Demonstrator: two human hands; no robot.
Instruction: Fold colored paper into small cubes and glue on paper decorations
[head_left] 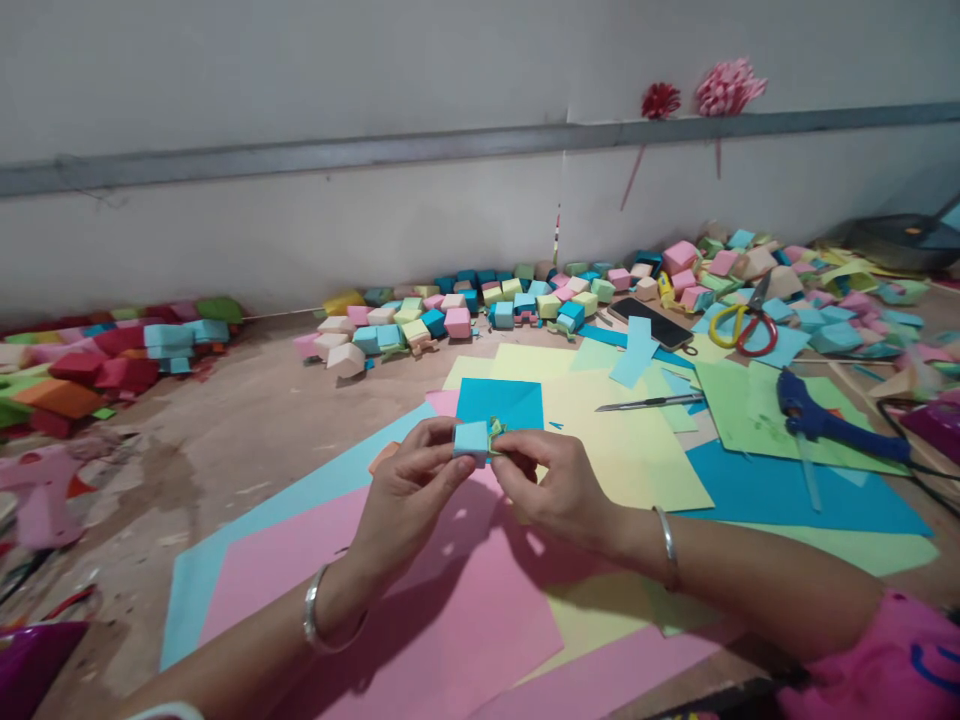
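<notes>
My left hand (409, 490) pinches a small light-blue paper cube (472, 440) above the sheets in the middle of the table. My right hand (553, 485) is closed on a small green paper piece (496, 429) at the cube's right side, touching the cube. Both hands meet over a pink sheet (420, 600) and a blue square sheet (501, 402). Each wrist wears a silver bangle.
Coloured paper sheets cover the table. Several small paper cubes (457, 320) line the back by the wall. A phone (649, 322), yellow-and-red scissors (744, 325), a craft knife (651, 403) and a blue glue gun (832, 425) lie at the right. Red and blue boxes (120, 360) sit at the left.
</notes>
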